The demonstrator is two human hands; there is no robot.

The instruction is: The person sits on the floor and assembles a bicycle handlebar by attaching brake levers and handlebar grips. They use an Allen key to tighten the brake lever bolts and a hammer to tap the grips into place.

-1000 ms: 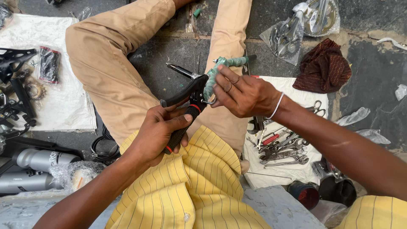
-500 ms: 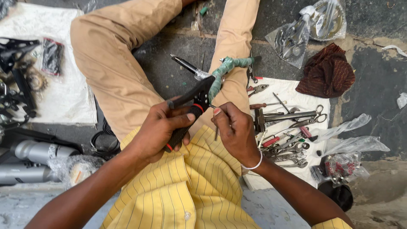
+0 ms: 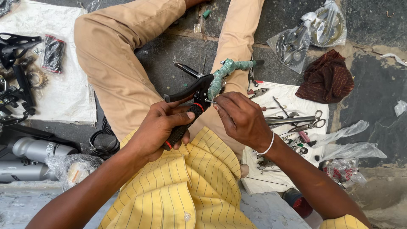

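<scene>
Pliers (image 3: 257, 91), scissors (image 3: 306, 121) beside hands (image 3: 203, 118)

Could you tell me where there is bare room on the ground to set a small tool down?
Bare stone lies between the knees, beyond the handlebar, and right of the maroon rag. The tool cloth and parts sheet are crowded.

Yellow pinstriped shirt (image 3: 186, 191); tan trousers (image 3: 114, 63); white bangle (image 3: 266, 146) — perhaps metal.
</scene>
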